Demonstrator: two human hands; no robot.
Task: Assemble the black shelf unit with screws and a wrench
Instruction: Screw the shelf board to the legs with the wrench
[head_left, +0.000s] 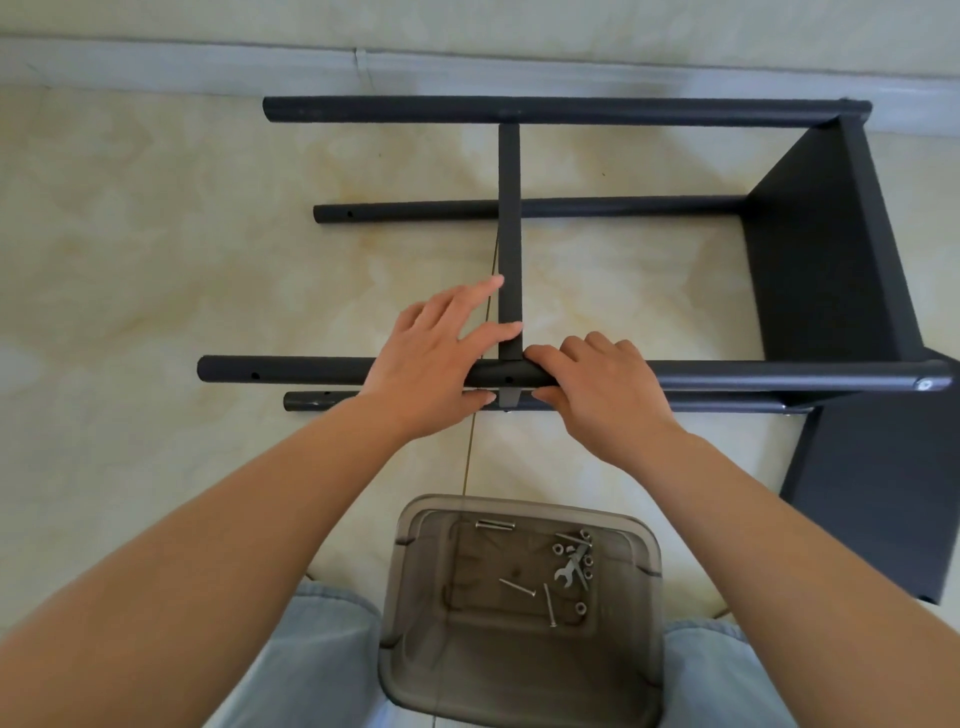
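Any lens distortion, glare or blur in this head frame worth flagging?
Head view: wide-angle bending curves the baseboard and the near tube; daylight is soft and even, shadows faint; slight glare on the floor tiles; both hands, left hand and right hand, look sharp.

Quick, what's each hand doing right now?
Left hand: grips the near black tube, fingers stretched toward the crossbar.
Right hand: curled round the same tube.
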